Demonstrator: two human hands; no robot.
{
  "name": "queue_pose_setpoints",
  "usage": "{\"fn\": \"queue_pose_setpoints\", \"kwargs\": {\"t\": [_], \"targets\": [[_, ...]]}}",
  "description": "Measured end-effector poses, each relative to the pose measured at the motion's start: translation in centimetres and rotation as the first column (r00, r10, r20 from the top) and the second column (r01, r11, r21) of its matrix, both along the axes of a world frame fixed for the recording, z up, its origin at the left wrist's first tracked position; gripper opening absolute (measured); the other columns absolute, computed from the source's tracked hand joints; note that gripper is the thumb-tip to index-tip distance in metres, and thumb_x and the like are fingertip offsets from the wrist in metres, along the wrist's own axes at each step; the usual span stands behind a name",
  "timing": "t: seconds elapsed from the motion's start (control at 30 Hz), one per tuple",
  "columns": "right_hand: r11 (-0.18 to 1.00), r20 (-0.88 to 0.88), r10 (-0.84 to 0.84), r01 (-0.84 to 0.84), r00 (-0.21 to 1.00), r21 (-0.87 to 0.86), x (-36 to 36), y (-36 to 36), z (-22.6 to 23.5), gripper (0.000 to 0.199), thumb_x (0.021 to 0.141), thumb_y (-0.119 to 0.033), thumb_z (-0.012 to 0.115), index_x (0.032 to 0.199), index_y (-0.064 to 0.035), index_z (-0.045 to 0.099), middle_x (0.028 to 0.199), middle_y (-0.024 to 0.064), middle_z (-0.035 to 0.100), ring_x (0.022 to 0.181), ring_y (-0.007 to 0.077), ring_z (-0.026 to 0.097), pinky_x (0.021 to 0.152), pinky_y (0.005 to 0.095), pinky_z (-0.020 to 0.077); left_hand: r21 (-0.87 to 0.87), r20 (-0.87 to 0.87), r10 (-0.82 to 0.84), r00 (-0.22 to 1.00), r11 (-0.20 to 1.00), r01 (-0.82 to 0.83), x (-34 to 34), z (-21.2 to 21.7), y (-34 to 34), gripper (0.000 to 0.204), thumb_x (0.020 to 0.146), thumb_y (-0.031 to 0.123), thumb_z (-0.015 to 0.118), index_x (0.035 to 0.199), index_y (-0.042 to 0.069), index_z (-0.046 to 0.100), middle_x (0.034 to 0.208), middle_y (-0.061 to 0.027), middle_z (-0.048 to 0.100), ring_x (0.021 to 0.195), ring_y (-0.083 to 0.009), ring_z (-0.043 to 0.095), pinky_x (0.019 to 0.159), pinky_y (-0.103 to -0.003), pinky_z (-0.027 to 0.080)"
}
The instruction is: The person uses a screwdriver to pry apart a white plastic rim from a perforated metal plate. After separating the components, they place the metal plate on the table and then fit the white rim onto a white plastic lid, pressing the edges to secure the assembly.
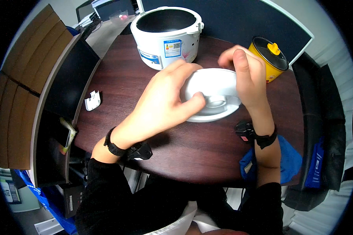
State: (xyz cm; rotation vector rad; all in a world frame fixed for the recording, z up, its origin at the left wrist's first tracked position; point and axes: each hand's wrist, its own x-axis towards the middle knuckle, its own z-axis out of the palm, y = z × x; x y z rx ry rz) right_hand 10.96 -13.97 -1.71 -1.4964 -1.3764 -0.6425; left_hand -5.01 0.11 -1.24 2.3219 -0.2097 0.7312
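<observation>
A white rice cooker lid (210, 84), oval from this angle and with a round recessed part on its near side, is held tilted above the dark wooden table. My left hand (164, 94) grips its left side, thumb across the face and the other fingers partly hidden behind the far edge. At the lid's right edge, my right hand (247, 74) is raised with bent fingers, thumb and forefinger apart. Nothing shows between them; whether it touches the lid is unclear. Beyond the lid stands the white rice cooker body (164, 43), uncovered, its dark inside showing.
A yellow pot (268, 58) with a dark lid and yellow knob stands at the right. On the left lies a small white plastic piece (93, 101). Blue cloth (288, 158) rests by my right forearm. A dark partition (239, 23) closes off the back; shelving (60, 90) borders the left.
</observation>
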Motion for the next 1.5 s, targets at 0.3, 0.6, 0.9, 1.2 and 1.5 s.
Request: {"fn": "queue_pose_setpoints", "kwargs": {"t": [0.3,0.6,0.9,1.2,1.5], "targets": [[0.976,0.171,-0.218,0.213,0.961,0.046,-0.3,0.9,-0.9,0.037,0.088,-0.033,0.069,0.065,-0.0057,0.058,0.060,0.0087,0.053,0.052,0.0281,0.056,0.048,0.0359,0.0410,0.187,0.439,0.434,0.787,0.812,-0.552,4.2,-1.6,0.5,0.026,0.086,0.020,0.067,0.066,0.004,0.065,0.068,-0.0073,0.054,0.063,-0.0240,0.055,0.054,-0.035,0.045],[0.916,0.097,-0.400,0.399,0.911,0.035,1.1,0.8,-1.7,0.020,0.084,-0.013,0.064,0.068,-0.0034,0.059,0.063,0.0123,0.057,0.055,0.0327,0.059,0.050,0.0400,0.0455,0.095,0.353,0.449,0.821,0.856,-0.509,7.5,-1.1,0.3,0.029,0.089,0.015,0.058,0.065,-0.002,0.063,0.063,-0.0158,0.053,0.062,-0.0299,0.056,0.061,-0.041,0.046],[0.929,0.024,-0.370,0.369,0.929,0.020,1.4,0.5,-1.8,0.016,0.080,-0.012,0.065,0.069,-0.0020,0.059,0.067,0.0151,0.060,0.058,0.0355,0.061,0.051,0.0417,0.0474,0.125,0.344,0.390,0.854,0.883,-0.453,7.9,-1.2,0.4,0.030,0.090,0.013,0.057,0.065,-0.003,0.061,0.062,-0.0161,0.052,0.061,-0.0303,0.055,0.060,-0.042,0.044],[0.946,-0.021,-0.324,0.324,0.946,0.022,1.4,0.4,-2.0,0.014,0.079,-0.011,0.065,0.070,-0.0016,0.059,0.068,0.0157,0.061,0.059,0.0353,0.061,0.052,0.0410,0.0478,0.108,0.334,0.351,0.875,0.908,-0.405,7.7,-1.1,0.4,0.030,0.090,0.012,0.057,0.065,-0.003,0.061,0.063,-0.0155,0.051,0.060,-0.0291,0.053,0.059,-0.041,0.044],[0.927,0.013,-0.376,0.376,0.927,0.017,1.2,0.6,-1.8,0.016,0.080,-0.014,0.064,0.069,-0.0032,0.060,0.068,0.0144,0.061,0.059,0.0343,0.062,0.052,0.0411,0.0483,0.187,0.390,0.341,0.855,0.880,-0.437,7.6,-1.0,0.4,0.032,0.090,0.015,0.059,0.063,-0.002,0.061,0.064,-0.0141,0.052,0.061,-0.0292,0.054,0.059,-0.041,0.044]]}}
